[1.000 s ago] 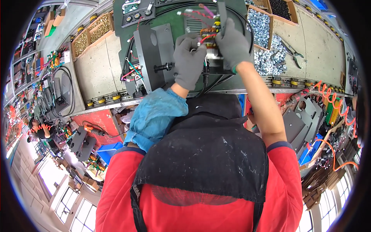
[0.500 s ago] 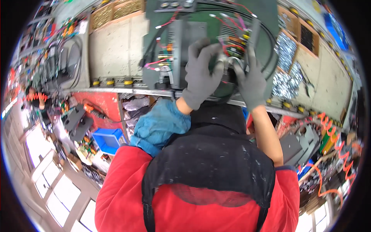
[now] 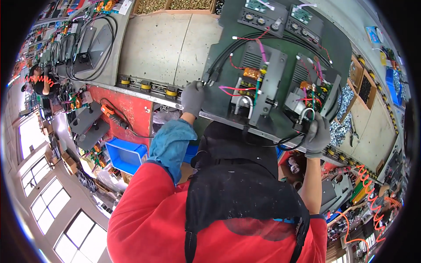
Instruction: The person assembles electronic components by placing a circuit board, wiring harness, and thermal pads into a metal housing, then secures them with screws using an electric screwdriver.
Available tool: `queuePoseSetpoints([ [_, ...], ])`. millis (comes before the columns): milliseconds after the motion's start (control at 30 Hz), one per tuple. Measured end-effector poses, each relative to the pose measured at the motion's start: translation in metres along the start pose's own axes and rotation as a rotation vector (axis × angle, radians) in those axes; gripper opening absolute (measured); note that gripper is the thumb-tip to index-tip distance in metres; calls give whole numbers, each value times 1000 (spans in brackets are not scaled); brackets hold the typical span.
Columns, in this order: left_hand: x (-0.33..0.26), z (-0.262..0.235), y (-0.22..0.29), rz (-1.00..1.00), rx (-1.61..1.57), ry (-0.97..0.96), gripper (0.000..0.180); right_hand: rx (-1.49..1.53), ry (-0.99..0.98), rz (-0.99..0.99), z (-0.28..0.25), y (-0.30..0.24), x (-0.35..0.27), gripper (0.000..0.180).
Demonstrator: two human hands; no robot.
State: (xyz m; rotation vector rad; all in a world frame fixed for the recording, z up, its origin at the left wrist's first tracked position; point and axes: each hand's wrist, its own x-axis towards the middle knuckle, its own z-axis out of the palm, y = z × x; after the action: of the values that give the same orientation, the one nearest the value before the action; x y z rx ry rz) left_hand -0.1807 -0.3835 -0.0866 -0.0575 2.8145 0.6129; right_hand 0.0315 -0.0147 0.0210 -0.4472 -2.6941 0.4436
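A dark green board (image 3: 219,94) carries two grey metal housings, each with wired electronics: the left housing (image 3: 268,94) and the right housing (image 3: 326,92). My left hand (image 3: 192,100), in a grey glove, is closed at the board's left edge, beside the plugs (image 3: 209,78) of a black cable. My right hand (image 3: 317,136), also gloved, curls at the board's near right corner, next to a black socket (image 3: 300,127) and a loop of black cord (image 3: 287,147). Its fingertips are partly hidden. Two grey panels with round knobs, the left panel (image 3: 258,22) and the right panel (image 3: 302,35), lie at the far side.
Roller tracks (image 3: 147,87) run along the bench. Bins of brass-coloured parts (image 3: 188,4) stand at the back; silver screws (image 3: 340,131) lie right, beside pliers (image 3: 353,131). Another board with cables (image 3: 98,57) lies left. Below are a blue bin (image 3: 127,157) and an orange power tool (image 3: 113,116).
My hands have parted from the right housing's wires to opposite sides of the board. The board appears farther right and turned clockwise, with the whole view turned too.
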Motion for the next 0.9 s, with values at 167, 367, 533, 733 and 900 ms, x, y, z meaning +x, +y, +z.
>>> queuePoseSetpoints([
  [167,-3,3,20,229,-107,-200,28,2,-16,65,-21,38,-14,34],
  [367,28,25,42,471,-226,-355,21,-62,-26,68,-44,91,-38,34],
  [533,74,78,81,748,40,-80,46,-184,-115,222,-51,101,-49,33],
  [733,101,82,91,581,546,-348,61,-69,80,224,-70,90,-52,41],
  [900,100,79,89,532,430,-276,29,-213,1,628,-124,199,-159,48],
])
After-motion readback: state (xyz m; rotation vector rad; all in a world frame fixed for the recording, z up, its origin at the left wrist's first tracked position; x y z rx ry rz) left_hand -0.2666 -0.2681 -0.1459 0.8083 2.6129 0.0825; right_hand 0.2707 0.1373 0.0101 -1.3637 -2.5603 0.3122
